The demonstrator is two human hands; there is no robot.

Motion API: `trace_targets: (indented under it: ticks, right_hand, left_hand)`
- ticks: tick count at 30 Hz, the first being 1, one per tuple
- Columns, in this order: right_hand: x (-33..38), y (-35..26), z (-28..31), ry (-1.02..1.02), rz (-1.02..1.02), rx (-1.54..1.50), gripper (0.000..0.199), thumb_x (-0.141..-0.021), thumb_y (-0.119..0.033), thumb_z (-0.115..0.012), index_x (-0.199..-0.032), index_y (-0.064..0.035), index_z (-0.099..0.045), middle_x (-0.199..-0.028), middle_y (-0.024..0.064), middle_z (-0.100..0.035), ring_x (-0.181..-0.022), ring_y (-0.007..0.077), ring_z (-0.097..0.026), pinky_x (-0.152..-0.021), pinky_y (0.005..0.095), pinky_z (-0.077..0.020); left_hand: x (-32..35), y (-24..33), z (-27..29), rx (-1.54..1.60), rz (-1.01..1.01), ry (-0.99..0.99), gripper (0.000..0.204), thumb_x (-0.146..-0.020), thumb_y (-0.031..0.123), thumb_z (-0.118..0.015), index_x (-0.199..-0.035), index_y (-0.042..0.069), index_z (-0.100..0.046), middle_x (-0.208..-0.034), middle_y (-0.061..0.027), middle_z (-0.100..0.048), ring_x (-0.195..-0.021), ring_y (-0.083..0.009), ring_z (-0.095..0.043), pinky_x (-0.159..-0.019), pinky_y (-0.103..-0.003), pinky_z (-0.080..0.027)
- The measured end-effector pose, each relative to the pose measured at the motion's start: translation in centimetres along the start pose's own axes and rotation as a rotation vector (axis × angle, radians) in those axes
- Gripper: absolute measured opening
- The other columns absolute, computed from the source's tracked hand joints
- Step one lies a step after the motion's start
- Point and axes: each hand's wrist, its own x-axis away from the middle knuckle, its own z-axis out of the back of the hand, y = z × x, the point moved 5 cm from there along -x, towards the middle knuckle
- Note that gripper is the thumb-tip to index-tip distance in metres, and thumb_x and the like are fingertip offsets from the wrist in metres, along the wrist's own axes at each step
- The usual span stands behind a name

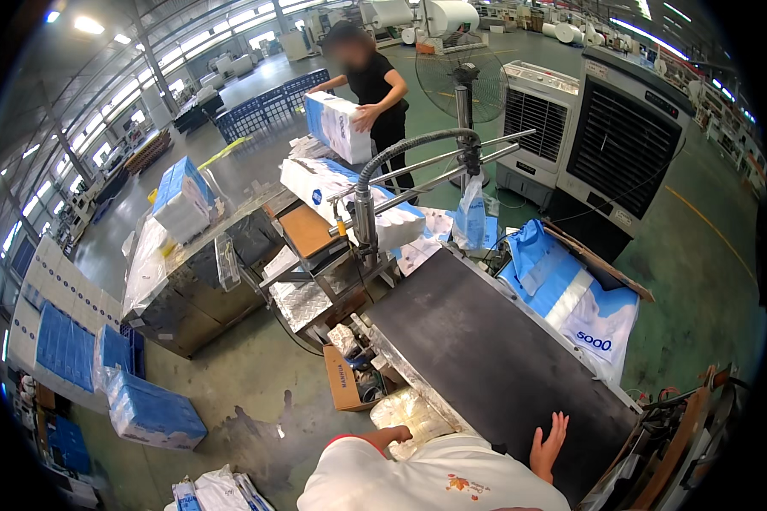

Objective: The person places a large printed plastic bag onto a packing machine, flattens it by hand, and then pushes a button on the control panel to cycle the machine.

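My right hand [550, 444] is raised at the near end of a black conveyor belt [494, 349], fingers spread and holding nothing. By the belt's left edge, my left hand [397, 434] is closed beside a yellowish plastic-wrapped bundle [413, 410]; what it holds, if anything, is hidden. Blue and white plastic packaging bags [592, 311] lie along the belt's right side. Beyond the far end, a long blue-and-white wrapped pack [392, 220] rests by a metal post. A co-worker [370, 85] in dark clothes has both hands on another blue-and-white pack [337, 126].
A metal bar frame [366, 221] stands at the belt's far end. An open cardboard box [342, 379] sits on the floor to the left. Two air coolers [617, 136] and a standing fan [462, 77] are behind. Blue packs [155, 413] are stacked at far left.
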Motion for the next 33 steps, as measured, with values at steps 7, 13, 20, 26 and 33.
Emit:
trace_targets:
  ticks: [7, 13, 20, 26, 33]
  right_hand:
    - [-0.5, 0.1, -0.2, -0.024, 0.012, -0.023, 0.049, -0.088, -0.017, -0.055, -0.132, 0.0012, -0.042, -0.142, 0.0211, -0.036, -0.137, 0.039, -0.024, -0.109, 0.0472, -0.0229]
    - [0.1, -0.1, -1.1, -0.093, 0.01, -0.043, 0.05, -0.085, -0.014, -0.058, -0.13, 0.0009, -0.043, -0.141, 0.0227, -0.036, -0.136, 0.0408, -0.025, -0.109, 0.0471, -0.0244]
    - [0.5, -0.5, -1.6, -0.123, 0.022, -0.086, 0.05, -0.085, -0.016, -0.059, -0.13, 0.0005, -0.044, -0.14, 0.0229, -0.038, -0.136, 0.0411, -0.025, -0.109, 0.0466, -0.025]
    - [1.0, 0.6, -1.3, -0.102, -0.015, -0.101, 0.048, -0.086, -0.017, -0.058, -0.129, -0.0006, -0.046, -0.14, 0.0205, -0.038, -0.136, 0.0397, -0.025, -0.108, 0.0461, -0.0253]
    - [2.0, 1.8, -1.3, -0.052, -0.048, -0.174, 0.034, -0.085, -0.013, -0.059, -0.117, -0.0016, -0.054, -0.118, 0.0166, -0.055, -0.115, 0.0315, -0.049, -0.097, 0.0397, -0.0386]
  left_hand:
    - [-0.6, 0.2, -0.3, -0.308, -0.072, -0.068, 0.026, -0.076, 0.011, -0.063, -0.101, 0.008, -0.063, -0.088, -0.0124, -0.066, -0.081, -0.0286, -0.064, -0.066, -0.041, -0.051]
    - [-0.9, 0.0, -0.1, 0.051, 0.073, -0.032, 0.025, -0.077, 0.014, -0.061, -0.102, 0.008, -0.063, -0.085, -0.012, -0.066, -0.076, -0.0284, -0.064, -0.064, -0.04, -0.051]
    - [-0.4, 0.4, 0.5, -0.052, 0.007, 0.028, 0.025, -0.084, 0.02, -0.056, -0.104, 0.007, -0.065, -0.086, -0.01, -0.067, -0.071, -0.0222, -0.063, -0.061, -0.037, -0.05]
    - [0.2, 0.2, -0.5, 0.331, 0.217, 0.021, 0.029, -0.089, 0.026, -0.054, -0.109, 0.009, -0.066, -0.088, -0.0075, -0.068, -0.071, -0.0201, -0.063, -0.061, -0.035, -0.05]
    - [-0.5, 0.8, -1.0, 0.493, 0.369, 0.026, 0.03, -0.089, 0.027, -0.055, -0.108, 0.007, -0.065, -0.09, -0.0071, -0.068, -0.073, -0.0199, -0.064, -0.061, -0.035, -0.05]
